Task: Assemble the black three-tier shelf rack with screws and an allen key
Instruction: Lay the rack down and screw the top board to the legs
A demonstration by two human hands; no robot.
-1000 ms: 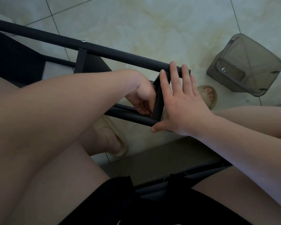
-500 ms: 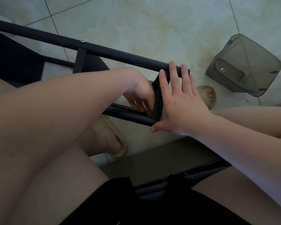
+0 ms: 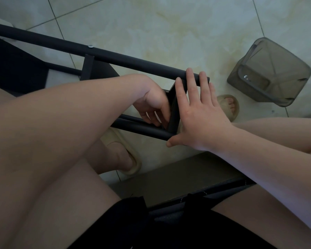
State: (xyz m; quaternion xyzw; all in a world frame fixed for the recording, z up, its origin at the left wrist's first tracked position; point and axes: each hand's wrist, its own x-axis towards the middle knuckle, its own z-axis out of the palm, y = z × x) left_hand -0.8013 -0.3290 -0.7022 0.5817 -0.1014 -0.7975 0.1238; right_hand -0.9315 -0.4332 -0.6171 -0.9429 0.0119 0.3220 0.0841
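Observation:
The black rack lies on its side on the tiled floor. Its upper tube [image 3: 133, 63] carries a silver screw head [image 3: 90, 46], and its lower tube [image 3: 142, 129] runs beneath my hands. A black shelf edge [image 3: 174, 108] spans the two tubes near their ends. My right hand [image 3: 199, 112] presses flat against that edge, fingers straight over the upper tube and thumb at the lower one. My left hand [image 3: 151, 103] reaches in between the tubes behind the shelf edge with its fingers curled. Whatever it may hold is hidden. No allen key shows.
A smoky translucent plastic container [image 3: 269, 74] lies tipped on the floor at the right. My feet in beige slippers [image 3: 126, 155] sit under and beside the rack. Another shelf edge [image 3: 87, 67] and a dark shelf panel [image 3: 16, 69] lie to the left. A grey slab [image 3: 178, 177] lies near my lap.
My left hand has turned at the wrist and its fingers have shifted lower toward the lower tube. My right hand has stayed pressed on the shelf edge.

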